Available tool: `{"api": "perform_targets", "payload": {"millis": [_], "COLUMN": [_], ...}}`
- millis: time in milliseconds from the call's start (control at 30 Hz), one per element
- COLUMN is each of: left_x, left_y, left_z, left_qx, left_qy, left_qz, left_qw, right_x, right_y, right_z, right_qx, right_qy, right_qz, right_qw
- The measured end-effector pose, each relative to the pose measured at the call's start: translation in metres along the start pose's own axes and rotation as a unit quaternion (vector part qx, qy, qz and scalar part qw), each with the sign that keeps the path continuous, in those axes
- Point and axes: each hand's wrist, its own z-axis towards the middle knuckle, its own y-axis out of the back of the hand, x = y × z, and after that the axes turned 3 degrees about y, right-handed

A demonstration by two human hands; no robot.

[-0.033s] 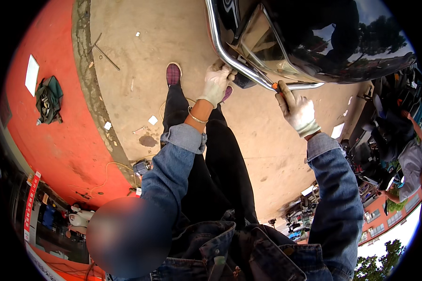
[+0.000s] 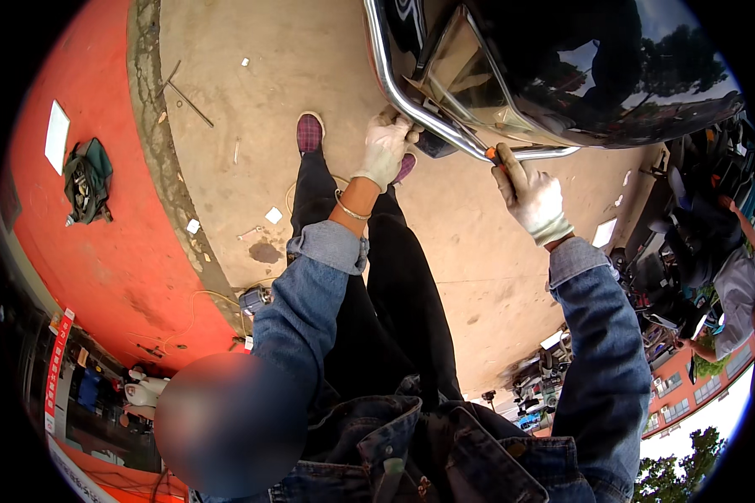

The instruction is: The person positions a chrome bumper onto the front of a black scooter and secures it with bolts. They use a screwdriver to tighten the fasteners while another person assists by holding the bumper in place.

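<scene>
A chrome tube bar [image 2: 381,50] curves around the corner of a glossy black vehicle body [image 2: 596,109], beside a clear lamp lens [image 2: 470,71]. My left hand [image 2: 383,151], in a pale work glove, is at the underside of the bar with its fingers closed; what they grip is hidden. My gloved right hand [image 2: 535,201] is wrapped around a screwdriver [image 2: 492,154] with an orange handle. Its thin shaft points up and left past the bar, toward the edge below the lens. The tip cannot be made out.
On the floor to the left lie a T-handle wrench [image 2: 189,101], a small spanner [image 2: 249,232] and a corded power tool [image 2: 256,299]. A dark green bag [image 2: 88,180] lies on the red paving. At the far right, a person [image 2: 734,293] is among parked two-wheelers.
</scene>
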Motion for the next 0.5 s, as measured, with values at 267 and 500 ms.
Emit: {"api": "perform_targets", "payload": {"millis": [267,500], "left_x": [-0.025,-0.023], "left_y": [-0.028,-0.014], "left_z": [-0.012,-0.028], "left_qx": [-0.127,-0.062], "left_qy": [0.011,-0.026], "left_qz": [0.105,0.029], "left_qw": [0.986,0.997], "right_x": [-0.003,-0.004], "right_y": [-0.001,0.001], "right_z": [-0.002,-0.004], "right_qx": [0.005,0.013], "right_qy": [-0.003,-0.015], "right_qz": [-0.008,-0.01], "right_qw": [1.0,1.0]}}
